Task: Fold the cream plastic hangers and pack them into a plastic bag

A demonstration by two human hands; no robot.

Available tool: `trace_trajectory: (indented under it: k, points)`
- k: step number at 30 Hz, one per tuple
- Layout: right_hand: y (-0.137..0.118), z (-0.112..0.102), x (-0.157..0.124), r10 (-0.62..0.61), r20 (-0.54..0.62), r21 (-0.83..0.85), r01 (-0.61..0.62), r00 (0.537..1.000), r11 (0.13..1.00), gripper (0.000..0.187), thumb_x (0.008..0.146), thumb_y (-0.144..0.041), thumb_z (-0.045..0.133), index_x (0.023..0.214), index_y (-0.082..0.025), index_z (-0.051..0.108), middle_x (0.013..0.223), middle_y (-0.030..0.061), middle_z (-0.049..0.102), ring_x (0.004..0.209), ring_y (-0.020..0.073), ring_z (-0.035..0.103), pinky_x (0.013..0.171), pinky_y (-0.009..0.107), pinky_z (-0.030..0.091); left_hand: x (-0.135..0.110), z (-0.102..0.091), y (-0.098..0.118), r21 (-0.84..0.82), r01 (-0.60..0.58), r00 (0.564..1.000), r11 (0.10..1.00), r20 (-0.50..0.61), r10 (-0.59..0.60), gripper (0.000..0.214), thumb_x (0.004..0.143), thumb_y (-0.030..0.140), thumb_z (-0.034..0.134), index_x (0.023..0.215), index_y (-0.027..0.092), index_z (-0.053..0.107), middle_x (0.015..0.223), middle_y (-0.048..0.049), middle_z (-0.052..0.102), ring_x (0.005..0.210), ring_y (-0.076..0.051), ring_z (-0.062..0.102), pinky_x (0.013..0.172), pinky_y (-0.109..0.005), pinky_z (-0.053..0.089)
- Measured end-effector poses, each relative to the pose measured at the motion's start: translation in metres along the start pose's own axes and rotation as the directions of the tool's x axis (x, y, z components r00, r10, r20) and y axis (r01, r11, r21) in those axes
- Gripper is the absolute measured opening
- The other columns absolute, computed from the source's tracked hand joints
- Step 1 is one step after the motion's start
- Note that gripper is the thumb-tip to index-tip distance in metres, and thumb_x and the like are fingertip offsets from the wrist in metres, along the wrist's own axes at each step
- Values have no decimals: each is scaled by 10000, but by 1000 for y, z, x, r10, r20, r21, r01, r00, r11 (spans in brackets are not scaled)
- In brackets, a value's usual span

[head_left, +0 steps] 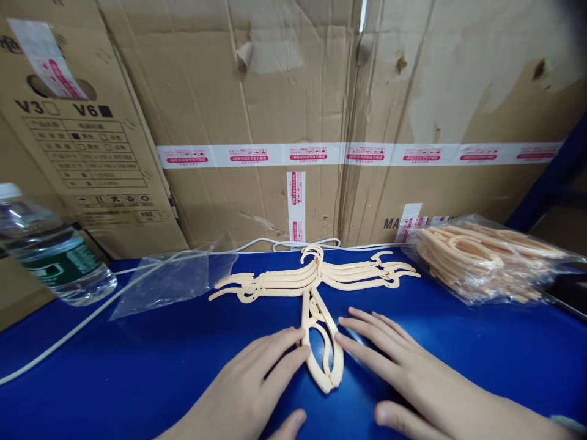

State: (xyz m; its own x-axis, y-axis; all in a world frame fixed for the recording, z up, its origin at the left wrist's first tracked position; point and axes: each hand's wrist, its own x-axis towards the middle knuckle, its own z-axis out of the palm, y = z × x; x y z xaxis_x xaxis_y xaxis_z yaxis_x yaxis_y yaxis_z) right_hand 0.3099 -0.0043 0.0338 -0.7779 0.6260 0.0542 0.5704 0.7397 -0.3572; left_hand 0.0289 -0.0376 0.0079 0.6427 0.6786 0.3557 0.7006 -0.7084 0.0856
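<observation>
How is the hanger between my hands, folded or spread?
Folded: the hanger forms a narrow leaf shape, unlike the spread hangers behind it.

Even, moderate light. Soft glare on blue worktop [504,345] beside right fingers [371,354]; small highlights on hanger-filled plastic bag [477,263]. Upper-right corner dark, blurry. Wide-angle stretch tilts water bottle [59,256] at left edge. Fine print on carton [87,153] soft.

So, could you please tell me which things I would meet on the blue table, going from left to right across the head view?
Water bottle → clear plastic bag → closed-up hanger in front → bagged hangers.
</observation>
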Motion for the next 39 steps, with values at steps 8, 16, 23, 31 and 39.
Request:
trace_trajectory:
  k: [8, 16, 23, 31, 39]
  points:
    - [5, -3, -2, -24, -18, -12, 24, 1000, 1000, 603, 960, -501, 527, 1499, -323, 324, 1549, 79, 325, 1414, 375, 251, 1093, 620, 277, -2, -2, -3, -28, 8, 1000, 1000, 15, -7, 532, 820, 207, 669, 1331, 178, 526, 1360, -124, 605, 1225, -286, 587, 1013, -412, 514]
    - [5, -6, 2, -53, 8, 0, 53, 999, 999, 631, 925, -573, 542, 1478, -327, 363, 1545, 74, 310, 1412, 384, 225, 1094, 629, 251, -5, 10, -8, -63, 12, 1000, 998, -19, -13, 464, 858, 265, 634, 1304, 200, 523, 1344, -126, 609, 1223, -294, 576, 1012, -428, 498]
    - [6, -3, -2, -62, 33, 38, 61, 998, 997, 674, 924, -539, 573, 1498, -367, 266, 1581, 39, 215, 1433, 375, 131, 1091, 646, 202, -4, 8, -4, -108, 24, 995, 994, -94, -35, 451, 810, 175, 595, 1259, 208, 556, 1291, -111, 625, 1156, -277, 602, 961, -396, 521]
    - [8, -2, -4, -70, 68, 8, 70, 995, 998, 714, 924, -555, 562, 1514, -363, 206, 1589, 49, 177, 1434, 380, 116, 1081, 662, 192, -1, 4, -3, -82, -5, 993, 997, -116, -4, 400, 796, 145, 563, 1193, 183, 595, 1219, -109, 663, 1093, -260, 639, 920, -375, 553]
    - [7, -3, -2, -74, 57, 45, 71, 996, 996, 705, 923, -533, 581, 1508, -362, 228, 1585, 36, 188, 1434, 367, 127, 1103, 635, 187, 3, -7, -1, -79, 36, 996, 996, -82, -42, 361, 843, 87, 492, 1160, 195, 628, 1207, -90, 684, 1088, -231, 659, 920, -337, 561]
